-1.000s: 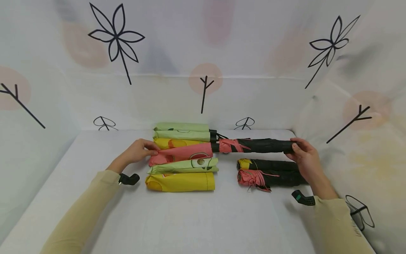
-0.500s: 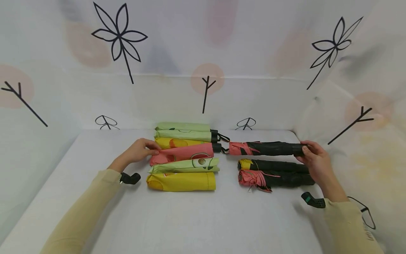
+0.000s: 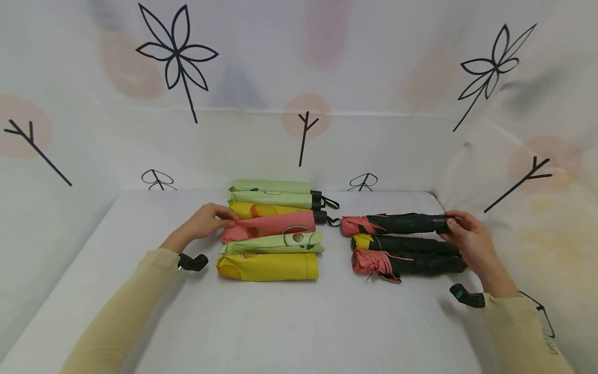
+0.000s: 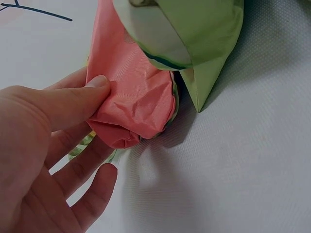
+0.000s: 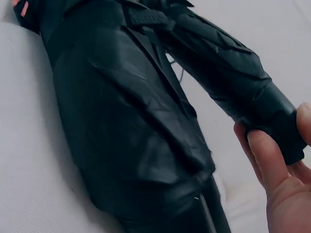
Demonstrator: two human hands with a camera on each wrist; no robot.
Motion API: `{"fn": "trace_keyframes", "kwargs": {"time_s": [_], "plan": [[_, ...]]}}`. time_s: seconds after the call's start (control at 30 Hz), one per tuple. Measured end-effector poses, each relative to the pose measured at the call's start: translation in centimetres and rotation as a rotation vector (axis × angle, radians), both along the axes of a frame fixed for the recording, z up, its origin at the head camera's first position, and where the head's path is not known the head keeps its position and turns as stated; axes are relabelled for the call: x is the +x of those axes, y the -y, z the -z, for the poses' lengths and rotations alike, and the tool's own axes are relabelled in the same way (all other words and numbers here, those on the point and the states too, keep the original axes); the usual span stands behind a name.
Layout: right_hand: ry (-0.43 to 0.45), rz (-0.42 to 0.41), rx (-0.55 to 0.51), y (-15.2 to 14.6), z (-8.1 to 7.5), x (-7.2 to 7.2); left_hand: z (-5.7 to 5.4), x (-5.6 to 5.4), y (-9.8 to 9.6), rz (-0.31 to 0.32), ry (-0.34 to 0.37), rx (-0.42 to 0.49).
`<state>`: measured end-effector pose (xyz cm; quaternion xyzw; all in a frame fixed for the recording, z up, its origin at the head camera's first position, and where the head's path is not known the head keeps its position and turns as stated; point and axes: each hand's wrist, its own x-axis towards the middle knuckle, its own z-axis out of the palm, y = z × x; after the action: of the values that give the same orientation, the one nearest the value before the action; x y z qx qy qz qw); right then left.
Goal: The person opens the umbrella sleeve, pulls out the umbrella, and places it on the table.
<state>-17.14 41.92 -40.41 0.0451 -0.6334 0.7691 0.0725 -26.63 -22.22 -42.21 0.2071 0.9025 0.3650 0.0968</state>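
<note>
My left hand [image 3: 202, 223] pinches the closed end of a pink watermelon-print umbrella cover [image 3: 268, 227]. A black handle and a wrist strap stick out of its right end. In the left wrist view, thumb and fingers press the pink fabric [image 4: 136, 97] between them. On the right, my right hand [image 3: 473, 240] grips the black end of a folded black umbrella [image 3: 406, 223] with pink at its left tip. It lies level behind a black umbrella with a yellow tip [image 3: 402, 243] and another with a pink tip [image 3: 413, 263]. The right wrist view shows fingertips [image 5: 265, 150] at the umbrella's end.
Behind the pink cover are a yellow one [image 3: 252, 209] and two light green ones. A green avocado-print cover [image 3: 275, 243] and a yellow cover [image 3: 273, 267] lie in front of it. A patterned cloth wall [image 3: 243, 140] backs the white table [image 3: 299, 327].
My right hand has drawn the pink-tipped black umbrella rightward, away from the pink cover's handle, and lowered it beside the yellow-tipped one. The left hand keeps its hold on the pink cover.
</note>
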Motion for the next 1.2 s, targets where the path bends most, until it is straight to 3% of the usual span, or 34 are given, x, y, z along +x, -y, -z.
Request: {"fn": "trace_keyframes", "kwargs": {"time_s": [0.2,0.4,0.5,0.63,0.83,1.2], "plan": [[-0.022,0.023,0.354,-1.1,0.0,-0.3,0.1,-0.1,0.0,-0.006,0.001,0.000],[0.027,0.058,0.772,-2.2,-1.1,-0.3,0.3,-0.2,0.0,-0.003,0.000,-0.001],[0.048,0.060,0.914,-2.4,-1.6,-0.2,0.3,-0.1,0.0,-0.005,0.001,0.002],[0.070,0.057,1.015,-2.6,-1.8,-0.2,0.2,-0.1,0.0,-0.007,0.003,0.007],[0.054,0.024,1.161,-2.8,-0.6,-0.9,0.3,-0.1,0.1,0.002,-0.003,0.008],[0.039,-0.007,1.289,-3.0,1.2,-2.2,0.2,0.1,0.0,-0.002,-0.006,0.003]]}}
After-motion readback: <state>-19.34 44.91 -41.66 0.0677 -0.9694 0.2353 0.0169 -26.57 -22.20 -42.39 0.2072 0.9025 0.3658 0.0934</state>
